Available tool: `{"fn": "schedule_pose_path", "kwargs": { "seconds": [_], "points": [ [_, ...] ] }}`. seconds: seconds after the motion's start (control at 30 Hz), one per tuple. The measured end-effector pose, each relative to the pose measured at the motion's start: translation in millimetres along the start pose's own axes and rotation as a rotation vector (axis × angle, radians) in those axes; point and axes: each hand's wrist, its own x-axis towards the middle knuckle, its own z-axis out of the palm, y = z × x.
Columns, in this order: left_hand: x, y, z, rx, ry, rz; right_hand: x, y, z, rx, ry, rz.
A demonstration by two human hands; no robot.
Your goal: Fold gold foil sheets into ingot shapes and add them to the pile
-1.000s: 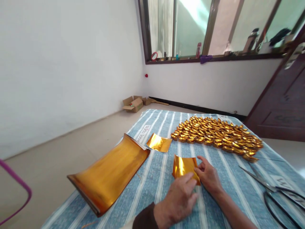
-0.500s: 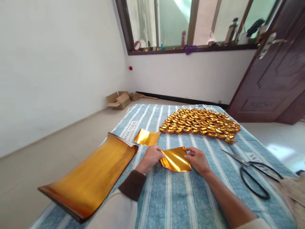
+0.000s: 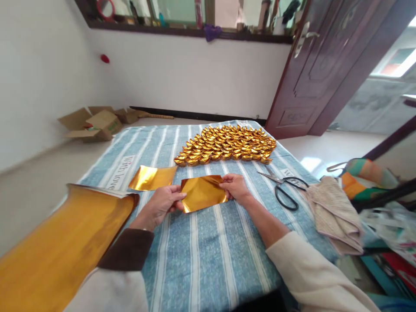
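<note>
A small rectangular sheet of gold foil paper (image 3: 203,192) is held flat just above the blue striped cloth (image 3: 201,255). My left hand (image 3: 161,204) pinches its left edge and my right hand (image 3: 235,187) pinches its right edge. A second small gold sheet (image 3: 152,177) lies on the cloth just left of it. A thick stack of large gold sheets (image 3: 61,242) lies at the near left, its far end curling up. Many folded gold paper ingots (image 3: 225,147) lie in rows at the far side of the cloth.
Black scissors (image 3: 284,188) lie right of my right hand, beside a beige towel (image 3: 334,212). Open cardboard boxes (image 3: 92,123) sit on the floor at the far left. A dark wooden door (image 3: 325,65) stands open at the right, with colourful clutter (image 3: 370,177) beside the table.
My hands moved from pressing a fold to holding the gold sheet stretched between them by its two ends. The camera swung right and down, bringing the towel and clutter into view.
</note>
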Motion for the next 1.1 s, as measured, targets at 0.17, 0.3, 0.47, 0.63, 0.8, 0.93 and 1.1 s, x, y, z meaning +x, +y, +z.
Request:
{"fn": "schedule_pose_path", "kwargs": {
  "seconds": [0.17, 0.3, 0.47, 0.63, 0.8, 0.93, 1.1],
  "points": [
    [1.5, 6.5, 2.7, 0.024, 0.047, 0.032, 2.0, -2.5, -3.4, 0.083, -0.025, -0.019],
    [5.9, 8.2, 1.1, 0.072, 0.087, 0.086, 4.5, -4.7, -4.7, 0.129, -0.026, -0.061],
    [12.1, 14.3, -1.6, 0.095, 0.095, 0.215, 10.1, -5.5, -4.2, 0.13, 0.053, -0.18],
    [11.8, 19.5, 4.2, 0.104, 0.14, 0.338, 15.2, -3.7, -2.5, 0.07, 0.129, -0.322],
    [6.2, 7.3, 13.1, 0.211, 0.244, 0.492, 15.4, -3.3, -4.7, -0.012, 0.097, -0.426],
    [2.6, -12.1, 13.1, 0.308, 0.272, 0.58, 10.7, -6.2, -11.3, -0.101, -0.001, -0.463],
    [-2.5, -34.9, 9.7, 0.438, 0.193, 0.585, 4.9, -11.2, -23.6, -0.242, -0.111, -0.441]
  ]
}}
